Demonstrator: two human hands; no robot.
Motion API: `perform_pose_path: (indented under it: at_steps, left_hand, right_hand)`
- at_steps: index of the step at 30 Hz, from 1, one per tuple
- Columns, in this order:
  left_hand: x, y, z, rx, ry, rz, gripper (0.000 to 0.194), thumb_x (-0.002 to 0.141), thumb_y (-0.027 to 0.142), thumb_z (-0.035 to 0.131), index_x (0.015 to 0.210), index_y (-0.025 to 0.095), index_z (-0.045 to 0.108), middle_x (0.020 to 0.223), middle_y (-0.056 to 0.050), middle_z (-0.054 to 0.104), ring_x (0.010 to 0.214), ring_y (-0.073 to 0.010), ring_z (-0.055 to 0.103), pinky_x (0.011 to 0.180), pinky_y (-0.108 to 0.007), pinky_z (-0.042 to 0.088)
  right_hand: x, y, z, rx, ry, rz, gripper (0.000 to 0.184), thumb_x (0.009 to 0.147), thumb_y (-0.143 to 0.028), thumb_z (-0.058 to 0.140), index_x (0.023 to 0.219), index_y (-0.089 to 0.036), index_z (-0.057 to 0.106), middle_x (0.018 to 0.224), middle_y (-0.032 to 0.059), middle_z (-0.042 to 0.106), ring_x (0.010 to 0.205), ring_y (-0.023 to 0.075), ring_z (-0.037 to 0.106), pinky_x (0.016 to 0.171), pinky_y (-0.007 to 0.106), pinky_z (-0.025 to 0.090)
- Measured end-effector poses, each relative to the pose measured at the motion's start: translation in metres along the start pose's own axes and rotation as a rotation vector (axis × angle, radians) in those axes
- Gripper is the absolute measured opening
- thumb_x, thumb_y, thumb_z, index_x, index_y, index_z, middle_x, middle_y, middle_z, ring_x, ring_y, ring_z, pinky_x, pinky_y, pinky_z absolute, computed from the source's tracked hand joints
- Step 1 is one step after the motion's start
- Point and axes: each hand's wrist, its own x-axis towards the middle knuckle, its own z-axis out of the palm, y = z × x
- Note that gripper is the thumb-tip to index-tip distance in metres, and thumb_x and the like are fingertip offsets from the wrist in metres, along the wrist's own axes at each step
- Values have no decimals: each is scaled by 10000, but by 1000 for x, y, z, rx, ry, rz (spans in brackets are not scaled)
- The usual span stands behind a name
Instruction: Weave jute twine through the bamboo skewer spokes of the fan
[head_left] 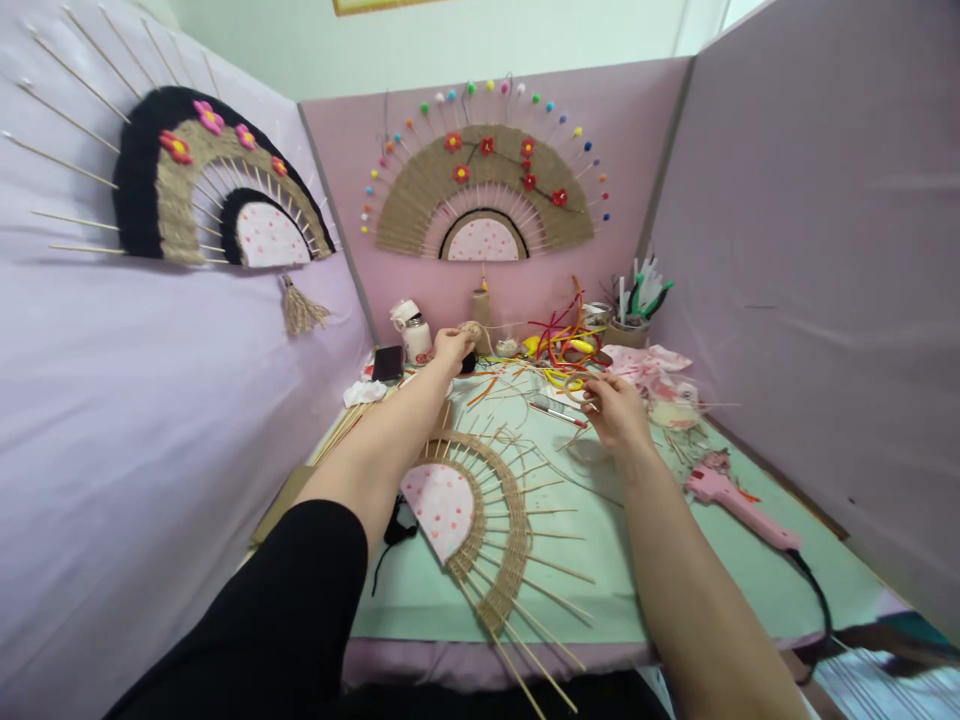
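Between my left hand (452,347), pinching a beige twine ball (472,331), and my right hand (616,408), closed on a thin tan ring (568,387), but nearer me, lies a half-round tan-twine fan on wooden sticks (479,524): two bands appear complete, the bare outer sticks seemingly unworked.

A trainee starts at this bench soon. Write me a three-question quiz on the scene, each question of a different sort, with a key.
1. Multiple choice: the body of the glue gun is (a) black, (b) pink, (c) green.
2. True or false: red flowers decorate the fan on the back wall.
3. Short answer: which hand holds the ring-shaped item?

Key: 1. b; 2. true; 3. the right hand.
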Motion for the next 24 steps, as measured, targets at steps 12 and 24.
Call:
perform_pose_path:
  at_steps: [12,24]
  left_hand:
    - [-92,40,-60,153,-170,-66,206,637,140,665,831,161,598,902,-84,618,825,-173,601,731,-325,490]
    - [-279,5,-190,44,-107,-407,221,611,192,692,817,180,612,909,-40,605,884,-147,586,759,-251,472]
  right_hand:
    - [18,13,-21,-325,58,-200,207,605,-304,632,759,-187,560,756,33,598,739,181,581,680,327,484]
    - [-31,60,31,-1154,-715,-377,344,731,-355,609,1019,-171,643,1046,136,655,948,262,603,841,380,436]
